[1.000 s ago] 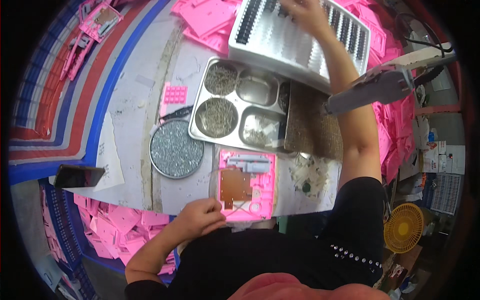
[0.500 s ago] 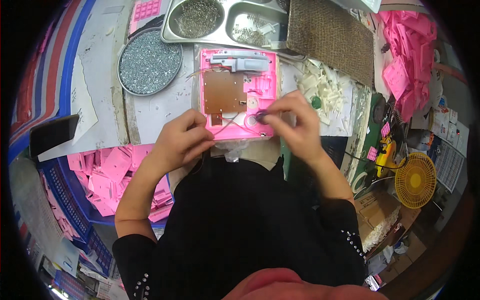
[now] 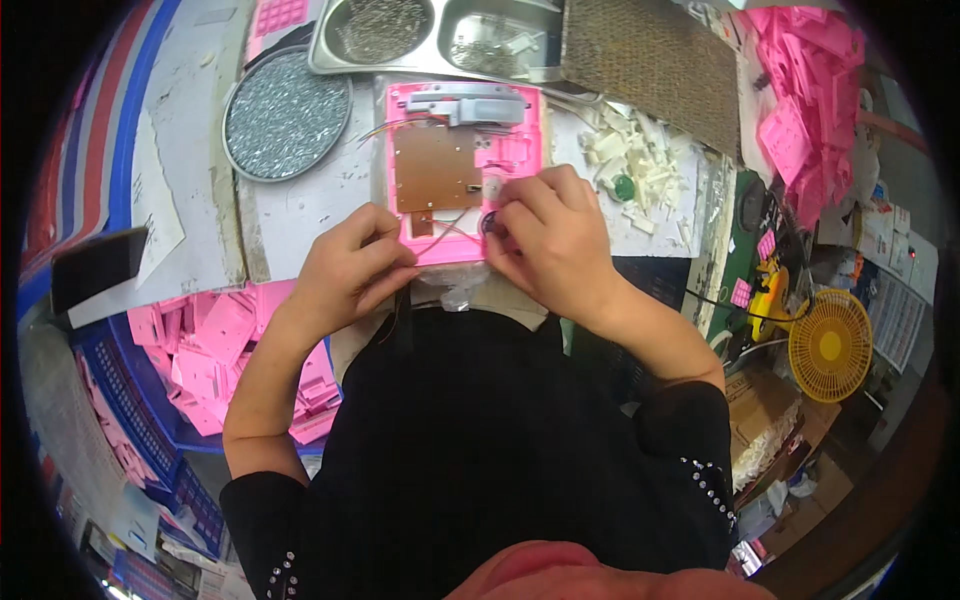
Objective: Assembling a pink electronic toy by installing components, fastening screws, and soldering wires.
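A pink plastic casing [image 3: 534,135] lies before me, with a brown circuit board [image 3: 438,170], a grey part [image 3: 470,105] along its far side and thin wires [image 3: 452,230] across its near end. My right hand [image 3: 555,240] covers the near right corner, its fingers closed on a small dark round piece [image 3: 489,222] down at the casing. Pinched together at the near left corner are the fingertips of my left hand [image 3: 350,262], close to the wire ends; what they hold is hidden.
A round dish of small screws [image 3: 288,118] and a metal tray of small metal parts [image 3: 437,50] stand beyond the casing. White plastic pieces [image 3: 640,165] lie to the right. Pink parts fill a blue crate [image 3: 225,345] at near left. A dark phone-like slab [image 3: 98,268] juts in at left.
My right hand has brought the dark round piece lower and against the casing, its back now turned over the corner. My left hand keeps its pinch at the near left corner.
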`<state>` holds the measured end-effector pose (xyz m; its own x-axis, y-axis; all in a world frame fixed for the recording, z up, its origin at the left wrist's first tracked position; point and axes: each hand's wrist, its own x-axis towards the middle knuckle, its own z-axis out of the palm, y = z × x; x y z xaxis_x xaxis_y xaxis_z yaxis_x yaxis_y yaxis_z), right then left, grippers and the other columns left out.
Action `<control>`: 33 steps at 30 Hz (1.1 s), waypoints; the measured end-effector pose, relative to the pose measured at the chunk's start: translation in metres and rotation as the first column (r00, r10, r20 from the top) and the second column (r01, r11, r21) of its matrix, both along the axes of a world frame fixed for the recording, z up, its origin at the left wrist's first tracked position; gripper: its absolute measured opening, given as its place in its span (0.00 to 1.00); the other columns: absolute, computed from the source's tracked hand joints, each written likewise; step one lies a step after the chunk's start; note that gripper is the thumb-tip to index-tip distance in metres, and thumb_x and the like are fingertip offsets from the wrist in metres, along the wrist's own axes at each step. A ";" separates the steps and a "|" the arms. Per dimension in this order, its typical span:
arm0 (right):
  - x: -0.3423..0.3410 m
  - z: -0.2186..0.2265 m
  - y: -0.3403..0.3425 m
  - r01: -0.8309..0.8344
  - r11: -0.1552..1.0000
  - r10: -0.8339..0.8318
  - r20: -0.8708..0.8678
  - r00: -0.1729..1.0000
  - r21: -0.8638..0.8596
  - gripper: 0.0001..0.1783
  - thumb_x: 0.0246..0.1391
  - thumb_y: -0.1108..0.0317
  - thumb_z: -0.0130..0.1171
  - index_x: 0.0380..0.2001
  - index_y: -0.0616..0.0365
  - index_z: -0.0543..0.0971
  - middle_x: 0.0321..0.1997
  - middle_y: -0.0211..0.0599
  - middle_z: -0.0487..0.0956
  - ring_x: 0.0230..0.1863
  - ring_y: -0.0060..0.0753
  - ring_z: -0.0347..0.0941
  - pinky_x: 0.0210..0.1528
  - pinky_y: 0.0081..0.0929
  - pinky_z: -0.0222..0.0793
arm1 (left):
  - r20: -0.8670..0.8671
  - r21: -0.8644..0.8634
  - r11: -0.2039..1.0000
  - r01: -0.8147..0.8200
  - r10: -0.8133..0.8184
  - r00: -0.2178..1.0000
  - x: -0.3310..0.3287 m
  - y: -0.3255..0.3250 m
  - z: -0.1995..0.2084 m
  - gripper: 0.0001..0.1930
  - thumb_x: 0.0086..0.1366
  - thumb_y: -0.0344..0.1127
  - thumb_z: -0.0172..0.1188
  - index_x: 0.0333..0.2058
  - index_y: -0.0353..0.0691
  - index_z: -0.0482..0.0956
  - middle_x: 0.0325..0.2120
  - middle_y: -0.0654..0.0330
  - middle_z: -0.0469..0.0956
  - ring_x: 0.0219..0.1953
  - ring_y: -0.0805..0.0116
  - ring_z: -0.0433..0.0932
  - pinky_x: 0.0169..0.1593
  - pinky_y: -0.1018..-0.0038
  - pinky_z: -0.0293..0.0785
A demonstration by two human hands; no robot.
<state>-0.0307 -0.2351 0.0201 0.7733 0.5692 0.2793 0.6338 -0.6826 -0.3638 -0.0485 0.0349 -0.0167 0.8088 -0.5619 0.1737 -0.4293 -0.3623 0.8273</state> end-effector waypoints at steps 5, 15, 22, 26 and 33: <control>0.006 0.008 0.005 -0.030 0.997 0.027 -0.049 0.998 -0.066 0.10 0.38 0.68 0.68 0.25 0.56 0.77 0.36 0.32 0.75 0.44 0.39 0.69 0.40 0.38 0.66 | 0.021 0.011 1.000 0.008 -0.008 1.000 0.002 0.001 0.003 0.10 0.54 0.29 0.73 0.33 0.38 0.81 0.32 0.57 0.72 0.31 0.59 0.77 0.33 0.66 0.74; 0.049 0.002 -0.078 0.359 0.922 -0.355 0.055 0.933 -0.147 0.10 0.48 0.64 0.70 0.34 0.54 0.85 0.29 0.36 0.78 0.34 0.41 0.74 0.41 0.38 0.66 | 0.020 0.077 0.997 0.002 -0.003 1.000 0.001 -0.001 0.006 0.11 0.52 0.29 0.74 0.33 0.38 0.82 0.32 0.56 0.73 0.31 0.58 0.77 0.34 0.66 0.75; 0.054 0.010 -0.088 0.422 0.906 -0.410 -0.281 0.868 -0.018 0.08 0.55 0.63 0.65 0.30 0.56 0.83 0.20 0.37 0.80 0.24 0.37 0.77 0.36 0.35 0.66 | -0.096 0.093 0.994 0.057 -0.048 0.994 0.039 -0.004 0.060 0.13 0.54 0.28 0.71 0.39 0.35 0.82 0.36 0.53 0.77 0.34 0.56 0.78 0.39 0.68 0.75; 0.059 0.015 -0.098 0.497 0.855 -0.302 -0.641 0.705 0.144 0.07 0.60 0.68 0.63 0.37 0.60 0.81 0.24 0.35 0.82 0.23 0.24 0.76 0.27 0.24 0.66 | 0.304 0.226 0.968 -0.111 0.038 0.952 0.138 -0.032 0.068 0.07 0.61 0.28 0.65 0.38 0.35 0.82 0.33 0.55 0.78 0.33 0.55 0.79 0.39 0.68 0.75; 0.051 0.019 -0.127 0.453 0.855 -0.152 -0.712 0.686 0.253 0.09 0.59 0.69 0.66 0.38 0.63 0.80 0.24 0.25 0.76 0.25 0.15 0.68 0.29 0.18 0.62 | 0.354 0.686 0.725 -0.058 -0.263 0.897 0.236 -0.107 0.015 0.04 0.63 0.30 0.61 0.36 0.38 0.80 0.40 0.55 0.78 0.42 0.50 0.81 0.42 0.54 0.77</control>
<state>0.0206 -0.3623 0.0395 0.9471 0.2305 -0.2234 -0.0817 -0.4999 -0.8622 0.1874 -0.0720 -0.0014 0.6826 -0.7307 0.0111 -0.7260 -0.6762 0.1252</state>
